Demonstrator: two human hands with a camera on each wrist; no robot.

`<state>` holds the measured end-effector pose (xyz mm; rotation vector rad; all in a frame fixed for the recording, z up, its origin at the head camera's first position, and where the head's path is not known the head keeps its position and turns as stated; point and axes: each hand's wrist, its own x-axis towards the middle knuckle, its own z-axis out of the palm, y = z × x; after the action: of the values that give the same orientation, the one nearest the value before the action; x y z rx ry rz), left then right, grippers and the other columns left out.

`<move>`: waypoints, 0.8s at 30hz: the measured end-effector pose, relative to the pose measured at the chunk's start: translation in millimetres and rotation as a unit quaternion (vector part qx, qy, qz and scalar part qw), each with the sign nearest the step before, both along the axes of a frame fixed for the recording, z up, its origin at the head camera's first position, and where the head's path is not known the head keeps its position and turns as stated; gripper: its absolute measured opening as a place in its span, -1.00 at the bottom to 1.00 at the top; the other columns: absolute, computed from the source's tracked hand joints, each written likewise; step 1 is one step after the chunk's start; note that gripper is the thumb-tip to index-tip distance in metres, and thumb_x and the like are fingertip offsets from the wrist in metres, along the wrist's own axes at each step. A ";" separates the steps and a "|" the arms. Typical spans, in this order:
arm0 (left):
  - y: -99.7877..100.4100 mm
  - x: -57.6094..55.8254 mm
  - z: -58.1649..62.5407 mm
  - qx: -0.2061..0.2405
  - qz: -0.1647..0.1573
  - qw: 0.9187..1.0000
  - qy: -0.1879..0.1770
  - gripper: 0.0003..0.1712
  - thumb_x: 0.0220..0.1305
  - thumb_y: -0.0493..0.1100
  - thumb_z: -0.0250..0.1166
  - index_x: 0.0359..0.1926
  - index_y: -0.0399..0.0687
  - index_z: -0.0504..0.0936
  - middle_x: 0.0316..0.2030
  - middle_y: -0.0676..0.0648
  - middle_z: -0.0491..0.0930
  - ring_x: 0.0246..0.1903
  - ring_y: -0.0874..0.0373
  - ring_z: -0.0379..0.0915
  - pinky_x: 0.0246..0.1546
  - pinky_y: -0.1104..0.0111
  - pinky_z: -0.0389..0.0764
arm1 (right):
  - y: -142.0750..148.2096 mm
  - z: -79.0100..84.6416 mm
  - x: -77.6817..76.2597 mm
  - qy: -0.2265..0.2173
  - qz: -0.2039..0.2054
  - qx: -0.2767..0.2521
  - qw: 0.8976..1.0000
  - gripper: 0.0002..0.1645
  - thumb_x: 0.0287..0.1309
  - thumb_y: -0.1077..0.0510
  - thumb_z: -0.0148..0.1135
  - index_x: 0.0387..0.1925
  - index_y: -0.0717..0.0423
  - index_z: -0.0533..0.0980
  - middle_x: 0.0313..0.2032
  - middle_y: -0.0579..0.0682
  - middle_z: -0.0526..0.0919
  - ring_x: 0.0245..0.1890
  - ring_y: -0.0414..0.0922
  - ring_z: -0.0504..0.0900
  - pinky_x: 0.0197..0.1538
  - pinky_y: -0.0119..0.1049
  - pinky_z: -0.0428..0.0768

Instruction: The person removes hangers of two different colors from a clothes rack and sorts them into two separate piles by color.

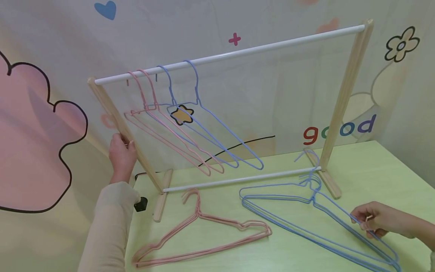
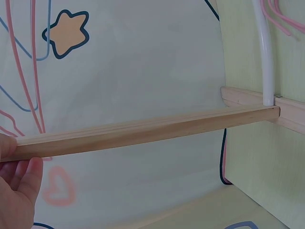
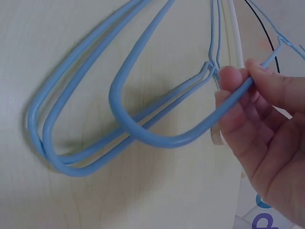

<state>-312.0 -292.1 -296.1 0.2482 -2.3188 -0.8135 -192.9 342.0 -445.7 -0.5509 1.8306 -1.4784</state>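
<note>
My left hand (image 1: 123, 154) grips the left wooden post (image 2: 143, 135) of a small clothes rack, its thumb and fingers on either side of the wood. At the right, my right hand (image 1: 382, 219) pinches the shoulder of a blue hanger (image 3: 167, 141), which is lifted a little above other blue hangers (image 3: 78, 169) lying on the table. On the rack's white top rail (image 1: 238, 53), pink hangers (image 1: 149, 90) hang at the left end, with blue hangers (image 1: 197, 88) just right of them. A stack of pink hangers (image 1: 204, 251) lies on the table.
The rack's white lower bar (image 1: 238, 179) runs behind the loose hangers, between two wooden feet (image 1: 329, 184). The pale green table (image 1: 391, 170) ends at a printed curtain (image 1: 289, 94). A black object (image 1: 141, 204) is at the table's left edge.
</note>
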 end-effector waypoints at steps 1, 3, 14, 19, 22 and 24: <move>0.1 0.4 0.1 0.000 0.000 1.000 0.000 -0.78 0.22 -0.26 0.01 -0.19 -0.35 0.27 -0.24 -0.32 0.36 -0.13 -0.19 0.37 -0.07 0.05 0.34 | 0.5 -1.5 0.1 -0.001 -0.006 0.005 1.000 -0.82 0.07 0.44 -0.17 -0.30 0.58 0.19 -0.60 -0.13 0.36 -0.57 -0.27 0.49 -0.62 -0.48 0.32; 0.1 1.1 0.3 0.000 -0.001 1.000 -0.002 -0.78 0.22 -0.27 0.01 -0.19 -0.36 0.27 -0.24 -0.32 0.35 -0.13 -0.20 0.37 -0.07 0.05 0.34 | 1.8 -4.7 -0.1 -0.004 -0.015 0.021 1.000 -0.79 0.04 0.44 -0.16 -0.28 0.58 0.20 -0.56 -0.19 0.44 -0.58 -0.27 0.50 -0.59 -0.48 0.38; -1.0 1.5 -0.6 0.001 -0.001 1.000 -0.008 -0.78 0.22 -0.26 0.01 -0.19 -0.35 0.27 -0.21 -0.33 0.37 -0.13 -0.19 0.38 -0.08 0.05 0.35 | 4.0 -19.9 -3.7 -0.010 -0.053 0.095 0.994 -0.77 0.00 0.38 -0.10 -0.27 0.48 0.35 -0.61 -0.13 0.47 -0.64 -0.26 0.48 -0.63 -0.52 0.35; -1.4 1.2 -0.3 -0.002 0.003 1.000 -0.010 -0.78 0.22 -0.25 0.01 -0.19 -0.34 0.27 -0.22 -0.33 0.37 -0.13 -0.19 0.37 -0.08 0.04 0.33 | 3.8 -23.3 -3.4 -0.003 -0.058 0.120 0.991 -0.79 -0.05 0.39 -0.09 -0.32 0.47 0.37 -0.64 -0.12 0.44 -0.70 -0.31 0.37 -0.65 -0.52 0.29; -1.2 1.2 0.6 -0.002 0.003 1.000 -0.014 -0.78 0.23 -0.25 0.00 -0.19 -0.35 0.26 -0.21 -0.33 0.37 -0.13 -0.19 0.36 -0.08 0.05 0.33 | 3.5 -23.5 -2.3 0.008 -0.059 0.134 0.989 -0.81 -0.05 0.38 -0.06 -0.38 0.50 0.36 -0.66 -0.13 0.40 -0.71 -0.32 0.30 -0.67 -0.53 0.25; -0.5 1.6 1.6 0.000 0.002 1.000 -0.018 -0.78 0.23 -0.25 -0.01 -0.19 -0.35 0.26 -0.21 -0.33 0.37 -0.12 -0.19 0.36 -0.07 0.05 0.34 | 3.2 -23.4 -1.2 0.021 -0.064 0.154 0.986 -0.84 -0.06 0.37 -0.03 -0.43 0.46 0.38 -0.66 -0.14 0.38 -0.71 -0.33 0.29 -0.67 -0.54 0.24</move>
<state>-310.4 -292.5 -294.6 0.2690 -2.3521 -0.8129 -194.1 345.1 -469.2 -0.3190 2.1119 -1.2368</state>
